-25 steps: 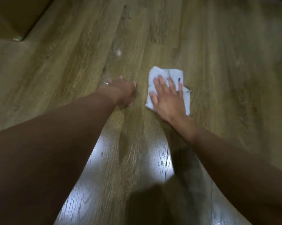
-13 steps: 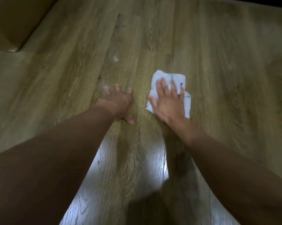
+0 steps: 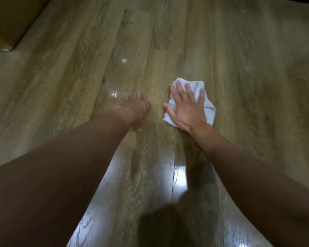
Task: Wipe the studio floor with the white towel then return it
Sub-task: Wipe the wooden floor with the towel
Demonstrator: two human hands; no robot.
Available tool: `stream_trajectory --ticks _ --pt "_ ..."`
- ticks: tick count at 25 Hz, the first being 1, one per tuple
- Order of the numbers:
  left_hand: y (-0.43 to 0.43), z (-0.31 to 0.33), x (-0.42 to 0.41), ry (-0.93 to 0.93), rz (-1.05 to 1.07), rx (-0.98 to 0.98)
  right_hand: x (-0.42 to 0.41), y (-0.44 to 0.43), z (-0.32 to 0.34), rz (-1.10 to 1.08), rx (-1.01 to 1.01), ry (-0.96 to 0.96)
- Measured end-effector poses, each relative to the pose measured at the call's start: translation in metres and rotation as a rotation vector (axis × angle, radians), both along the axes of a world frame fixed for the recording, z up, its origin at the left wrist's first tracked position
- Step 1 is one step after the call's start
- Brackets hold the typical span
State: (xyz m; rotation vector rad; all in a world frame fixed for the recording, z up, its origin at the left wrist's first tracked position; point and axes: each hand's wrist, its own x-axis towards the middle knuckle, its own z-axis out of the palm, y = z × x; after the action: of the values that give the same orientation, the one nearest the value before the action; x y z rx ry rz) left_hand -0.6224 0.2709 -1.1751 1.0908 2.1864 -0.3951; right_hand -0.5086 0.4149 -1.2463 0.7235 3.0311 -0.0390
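Your right hand (image 3: 187,111) lies flat, fingers spread, pressing the crumpled white towel (image 3: 208,111) onto the wood-grain plank floor (image 3: 239,50); nothing is pinched. Your left hand (image 3: 137,109) rests open on the bare boards just beside it, holding nothing. Glossy wet spots (image 3: 114,94) glint near its fingertips.

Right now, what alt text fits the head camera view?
A person's right hand presses flat on a crumpled white towel on a wood-plank floor. The left hand rests flat on the floor beside it, near small wet spots.
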Motion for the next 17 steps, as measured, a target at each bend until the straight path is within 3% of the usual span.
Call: stream_trajectory --ticks 6,10,13,17 --pt "0.011 -0.007 0.018 0.046 0.059 -0.058 0.107 -0.012 -0.002 0.18 -0.035 0.027" --pt "0.0 -0.013 0.026 0.029 -0.053 0.098 0.062 0.042 0.004 -0.084 -0.084 0.015" --pt "0.004 -0.009 0.029 -0.016 -0.115 0.129 0.018 0.028 0.003 -0.259 -0.133 0.008" --pt "0.035 0.0 0.051 0.13 -0.184 0.048 0.084 -0.002 0.002 -0.045 -0.077 0.034"
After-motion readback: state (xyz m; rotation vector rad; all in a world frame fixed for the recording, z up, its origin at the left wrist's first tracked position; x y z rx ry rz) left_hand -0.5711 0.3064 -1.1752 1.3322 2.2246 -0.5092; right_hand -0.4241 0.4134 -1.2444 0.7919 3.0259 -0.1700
